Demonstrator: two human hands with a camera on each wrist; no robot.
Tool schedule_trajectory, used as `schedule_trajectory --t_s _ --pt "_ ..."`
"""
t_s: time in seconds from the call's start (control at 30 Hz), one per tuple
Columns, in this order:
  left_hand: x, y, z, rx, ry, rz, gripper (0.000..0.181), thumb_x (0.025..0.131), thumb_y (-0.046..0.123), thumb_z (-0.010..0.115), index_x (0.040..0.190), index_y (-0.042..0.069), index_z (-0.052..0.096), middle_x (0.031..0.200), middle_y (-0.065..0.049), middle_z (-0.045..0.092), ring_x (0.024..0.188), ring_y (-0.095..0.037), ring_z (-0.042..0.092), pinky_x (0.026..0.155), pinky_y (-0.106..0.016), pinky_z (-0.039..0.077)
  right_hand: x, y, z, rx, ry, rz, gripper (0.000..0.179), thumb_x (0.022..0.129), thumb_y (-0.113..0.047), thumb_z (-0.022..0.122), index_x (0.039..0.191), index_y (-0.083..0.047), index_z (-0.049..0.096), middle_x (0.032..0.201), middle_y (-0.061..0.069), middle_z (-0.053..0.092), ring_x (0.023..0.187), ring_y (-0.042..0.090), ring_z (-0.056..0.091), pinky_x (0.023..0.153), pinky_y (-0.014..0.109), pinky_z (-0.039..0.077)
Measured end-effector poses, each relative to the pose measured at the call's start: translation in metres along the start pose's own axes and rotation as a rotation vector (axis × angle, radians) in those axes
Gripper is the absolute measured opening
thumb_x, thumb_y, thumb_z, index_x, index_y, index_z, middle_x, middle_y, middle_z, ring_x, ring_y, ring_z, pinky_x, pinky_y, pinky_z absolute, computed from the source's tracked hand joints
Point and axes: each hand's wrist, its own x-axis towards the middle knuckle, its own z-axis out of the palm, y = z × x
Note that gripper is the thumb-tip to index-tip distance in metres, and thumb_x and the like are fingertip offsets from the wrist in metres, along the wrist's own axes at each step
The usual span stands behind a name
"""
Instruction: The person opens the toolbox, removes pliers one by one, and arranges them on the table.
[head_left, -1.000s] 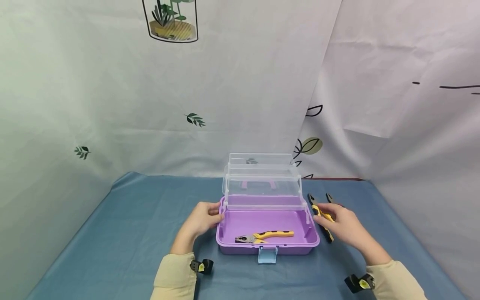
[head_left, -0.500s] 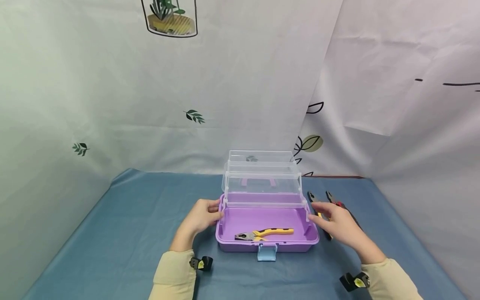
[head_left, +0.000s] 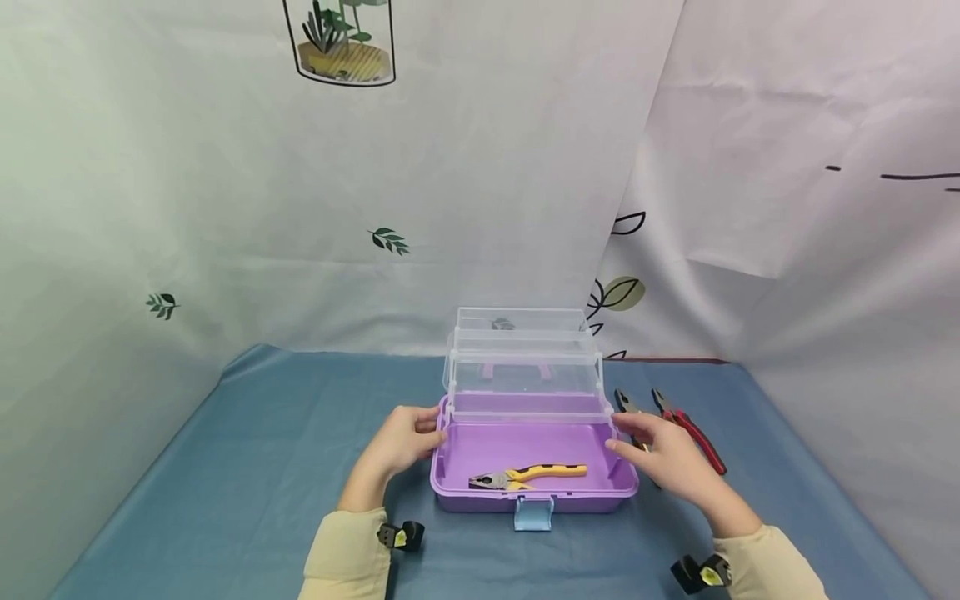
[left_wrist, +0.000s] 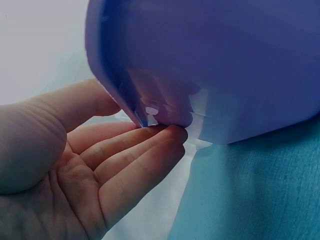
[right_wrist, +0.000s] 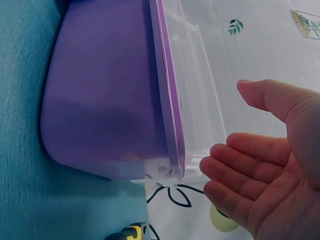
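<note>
A purple toolbox (head_left: 480, 502) stands on the blue cloth, its clear lid (head_left: 525, 367) raised at the back. On its floor lie combination pliers (head_left: 491, 481) with yellow and black handles. My left hand (head_left: 397, 442) pinches the box's left rim; in the left wrist view the thumb (left_wrist: 95, 100) is at the rim and the fingers lie against the outer wall. At the right rim hovers my right hand (head_left: 667, 462), with thumb and fingers (right_wrist: 240, 172) spread apart and nothing between them. In the right wrist view a gap separates it from the purple wall (right_wrist: 105, 90).
Right of the box lie yellow-and-black-handled pliers (head_left: 624, 400), partly hidden by my right hand, and red-handled pliers (head_left: 701, 440). A light blue latch (head_left: 533, 514) hangs at the box front. A pale printed curtain (head_left: 300, 192) stands behind the table.
My right hand has moved left from over the yellow-handled pliers on the cloth to the box's right rim, uncovering the red-handled pliers. My left hand has stayed at the left rim.
</note>
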Motion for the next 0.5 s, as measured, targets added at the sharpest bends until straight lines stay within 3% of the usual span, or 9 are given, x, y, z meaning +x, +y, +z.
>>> schedule_trajectory --t_s 0.5 --pt "0.0005 -0.0008 0.0014 -0.006 0.015 0.008 0.049 0.086 -0.002 0.063 0.132 -0.008 0.049 0.117 -0.026 0.063 0.103 -0.032 0.066 0.077 -0.038 0.059 0.0039 -0.0034 0.01 0.044 -0.05 -0.05 0.055 0.082 -0.035 0.072 0.125 -0.002 0.06 0.121 0.017 0.063 0.109 0.036 0.061 0.087 0.047 0.055"
